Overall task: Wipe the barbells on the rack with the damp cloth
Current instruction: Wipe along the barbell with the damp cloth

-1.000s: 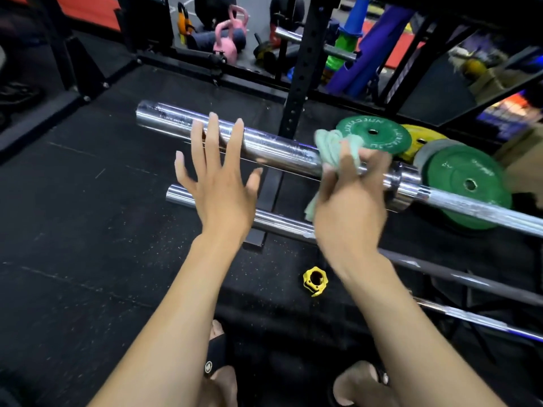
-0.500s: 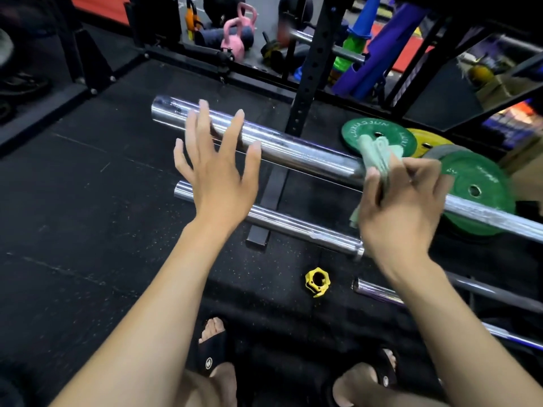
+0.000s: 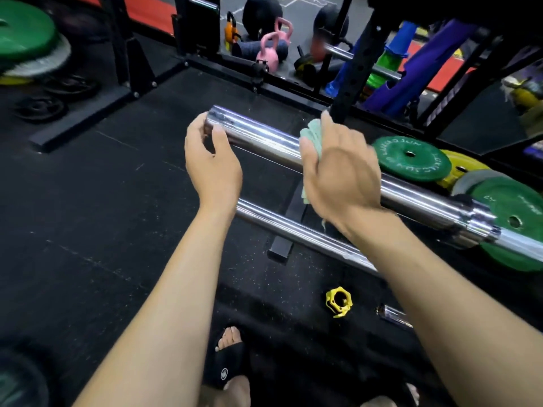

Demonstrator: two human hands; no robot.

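head view:
step: wiping the top barbell (image 3: 264, 142) sleeve; judged mid-task, lower barbell (image 3: 293, 230) not yet touched.
right hand (image 3: 340, 177): grip clenched round the green cloth (image 3: 311, 133), pressing it on the top barbell, mid-sleeve.
left hand (image 3: 211, 160): fingers curled at the sleeve's free end; whether the grip clasped it, cannot tell, blurred.
next move: probably calls for sliding the cloth along the sleeve, the bar steadied.
writing: green plate (image 3: 411, 160) had raised lettering, unreadable; sandal (image 3: 223, 368) showed a round logo, illegible.
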